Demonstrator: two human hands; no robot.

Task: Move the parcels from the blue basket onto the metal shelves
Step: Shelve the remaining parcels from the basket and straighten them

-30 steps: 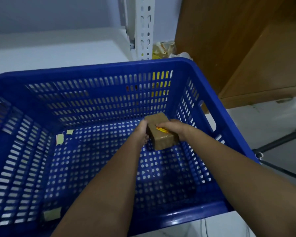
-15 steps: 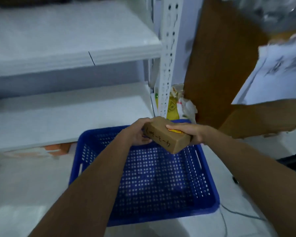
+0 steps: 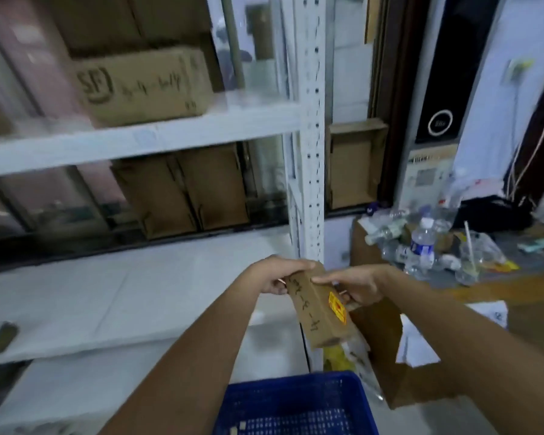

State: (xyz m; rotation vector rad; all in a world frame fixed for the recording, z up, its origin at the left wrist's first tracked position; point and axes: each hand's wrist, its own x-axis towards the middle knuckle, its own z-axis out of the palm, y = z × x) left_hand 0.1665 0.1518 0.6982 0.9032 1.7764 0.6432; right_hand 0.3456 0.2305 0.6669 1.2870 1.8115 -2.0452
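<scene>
I hold a small brown cardboard parcel point(image 3: 318, 312) with handwriting and a yellow-red sticker in both hands, raised in front of the white metal shelves point(image 3: 139, 142). My left hand point(image 3: 277, 274) grips its far left end. My right hand point(image 3: 355, 287) grips its right side. The parcel tilts down toward me. The blue basket point(image 3: 296, 403) sits low at the bottom of the view, with only scraps of paper visible inside it.
A white perforated shelf post point(image 3: 311, 152) stands just behind the parcel. Cardboard boxes point(image 3: 145, 86) fill the upper shelves. The lower white shelf board point(image 3: 107, 296) is bare at left. Right of the post, an open carton point(image 3: 399, 356) and plastic bottles point(image 3: 421, 243) crowd the space.
Both hands lifted the parcel out of the basket and up to shelf height. The view rose from the basket to the shelves, and the parcel turned lengthwise toward me.
</scene>
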